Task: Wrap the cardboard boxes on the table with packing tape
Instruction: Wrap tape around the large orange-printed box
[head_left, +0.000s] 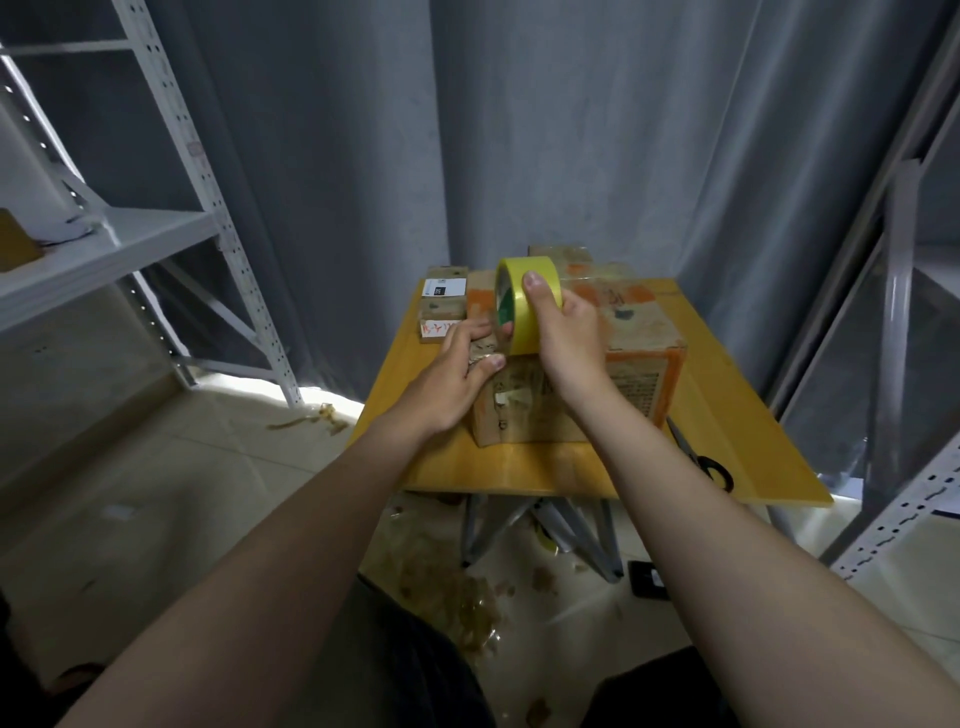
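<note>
The big cardboard box (639, 374) fills the counter's (519, 467) middle, with smaller boxes (441, 306) behind it at left. The near strip is bare. Scissors (701, 457) lie right. A left rack (208, 171) and a right rack (893, 291) flank it.

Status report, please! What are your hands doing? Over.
Right hand grips tape roll on big box. Left hand grips box corner. Scissors lie clear, right.

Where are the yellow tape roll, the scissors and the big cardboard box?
tape roll (522, 327): head view, yellow outer band.
scissors (702, 460): head view, where blades meet black handle.
cardboard box (644, 327): head view, top face.
</note>
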